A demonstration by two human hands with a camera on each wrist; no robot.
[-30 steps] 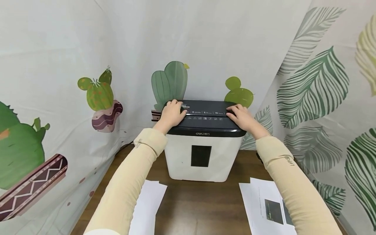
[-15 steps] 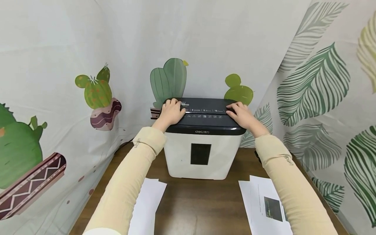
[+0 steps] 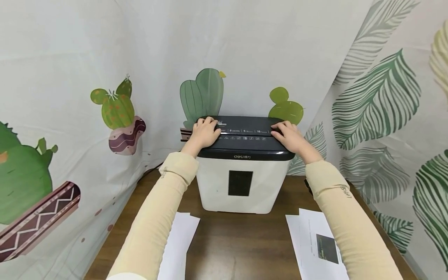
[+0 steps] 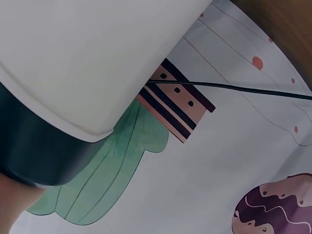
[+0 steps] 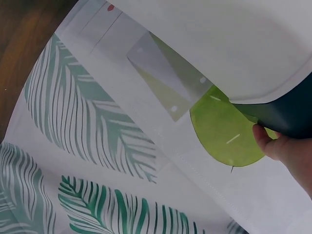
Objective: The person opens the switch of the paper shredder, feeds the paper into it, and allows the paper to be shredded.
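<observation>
A paper shredder [image 3: 213, 186] with a white bin, a dark window and a black top [image 3: 241, 145] stands upright on the table. My left hand [image 3: 203, 134] grips the left end of that top, thumb on the upper face. At the opposite end my right hand [image 3: 289, 138] holds it the same way. In the right wrist view, fingers [image 5: 263, 139] curl at the edge of the black top. The left wrist view has only a strip of my left hand [image 4: 17, 200] beside the black rim [image 4: 53, 146]; its fingers are hidden there.
White paper sheets [image 3: 180, 237] lie at the left front of the brown table [image 3: 241, 245]. Printed sheets [image 3: 304, 237] lie at the right front, partly under my sleeve. A dark cord [image 4: 239, 88] runs behind the shredder. A patterned curtain [image 3: 245, 46] hangs close behind.
The view has shifted slightly. Both hands keep their places on the ends of the shredder's top, and the shredder stands as before.
</observation>
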